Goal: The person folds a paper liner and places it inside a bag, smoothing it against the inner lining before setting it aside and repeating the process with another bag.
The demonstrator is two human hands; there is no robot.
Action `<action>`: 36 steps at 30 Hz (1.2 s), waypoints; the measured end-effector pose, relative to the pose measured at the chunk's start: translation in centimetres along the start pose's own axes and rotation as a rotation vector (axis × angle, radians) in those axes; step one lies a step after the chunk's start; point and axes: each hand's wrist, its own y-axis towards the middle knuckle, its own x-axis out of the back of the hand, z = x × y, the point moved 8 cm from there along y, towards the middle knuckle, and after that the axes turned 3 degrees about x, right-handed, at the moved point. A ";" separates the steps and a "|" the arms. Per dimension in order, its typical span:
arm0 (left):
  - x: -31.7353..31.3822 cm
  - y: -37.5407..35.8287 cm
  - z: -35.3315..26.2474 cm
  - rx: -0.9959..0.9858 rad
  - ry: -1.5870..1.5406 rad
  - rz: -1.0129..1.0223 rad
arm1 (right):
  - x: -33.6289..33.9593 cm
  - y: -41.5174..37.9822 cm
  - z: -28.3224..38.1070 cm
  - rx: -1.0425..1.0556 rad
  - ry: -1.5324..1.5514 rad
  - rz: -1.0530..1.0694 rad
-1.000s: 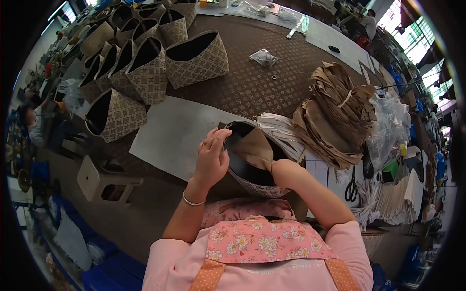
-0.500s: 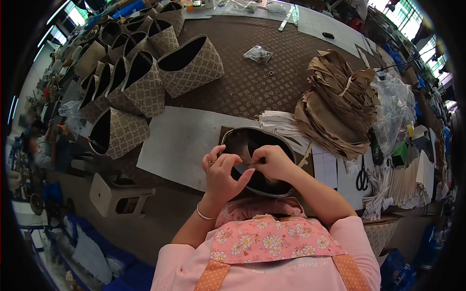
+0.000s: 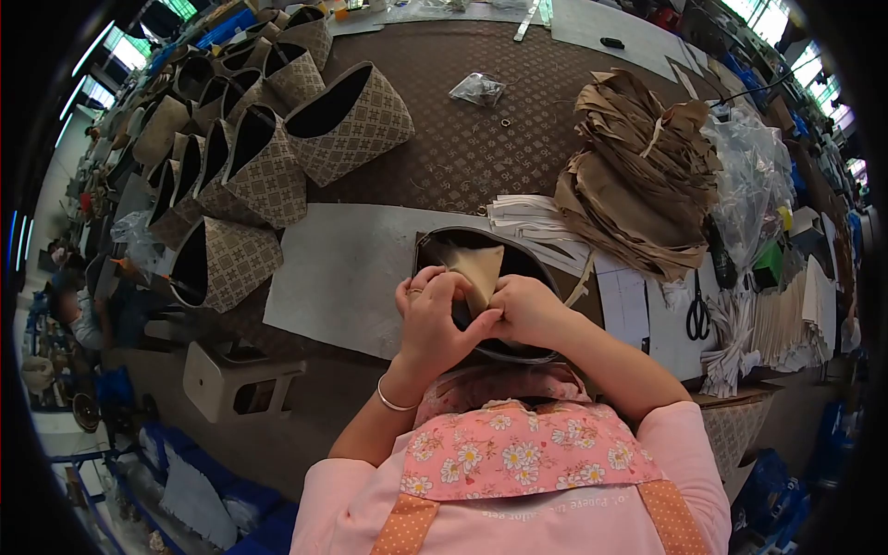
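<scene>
A dark-lined bag body [image 3: 535,252] with a round open rim stands at the table edge against my apron. Over its opening, both hands pinch a tan folded piece [image 3: 481,268] that looks like paper or lining and comes to a point at the top. My left hand [image 3: 441,310] has its fingers curled on the lower left of this piece, thumb toward the right hand. My right hand [image 3: 529,312] is closed on its lower right side. The lower end of the piece is hidden behind the fingers.
Several patterned bag bodies [image 3: 347,125] stand at the left. A grey board [image 3: 333,268] lies beside the bag. To the right are white strips [image 3: 527,222], a bundle of brown sheets [image 3: 638,185] and black scissors [image 3: 697,314]. A stool [image 3: 217,379] stands at lower left.
The tan piece has come up into view between my hands, above the bag's opening. My left fingers have closed onto it, and the view has shifted slightly.
</scene>
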 end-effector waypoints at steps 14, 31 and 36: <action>1.2 -1.4 1.9 -0.069 0.163 -0.030 | 8.4 -1.1 0.0 -0.094 -0.395 -0.493; -1.5 -0.8 5.9 0.183 0.336 0.312 | 0.7 2.6 0.6 0.051 -0.018 -0.033; -0.4 -0.6 4.6 0.158 0.275 0.385 | 0.0 3.5 0.2 0.075 0.027 0.050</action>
